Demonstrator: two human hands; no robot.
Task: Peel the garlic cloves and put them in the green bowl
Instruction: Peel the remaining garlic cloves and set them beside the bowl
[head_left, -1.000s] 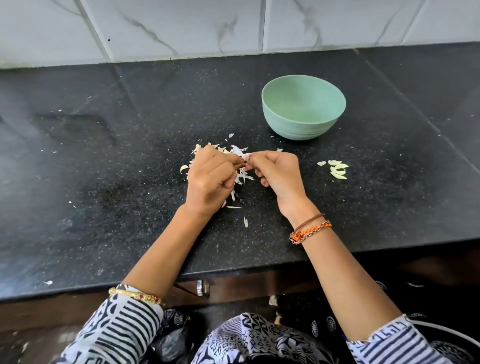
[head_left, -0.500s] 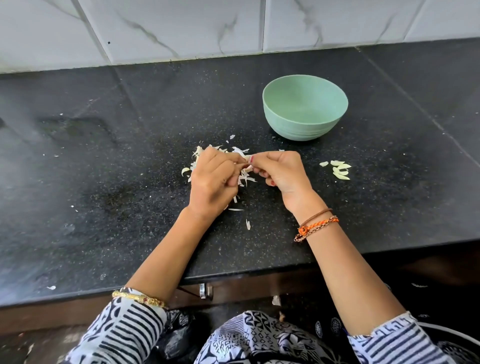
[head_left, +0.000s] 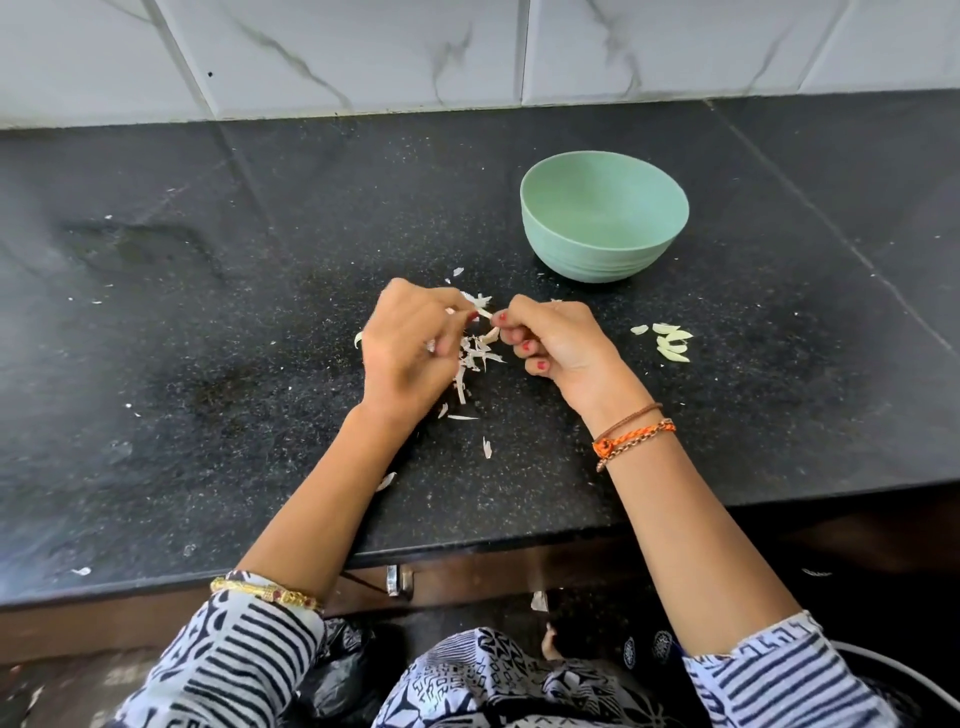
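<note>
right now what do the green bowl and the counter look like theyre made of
Green bowl: probably matte plastic or a fibre composite; even pale green, no glaze shine, moulded ridges near the base. Counter: looks like polished black granite, with fine pale speckles, soft reflections and straight seams between slabs.

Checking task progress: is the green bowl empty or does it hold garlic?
Empty: the green bowl stands upright and its visible inside is bare; pale cloves lie on the counter beside it.
</note>
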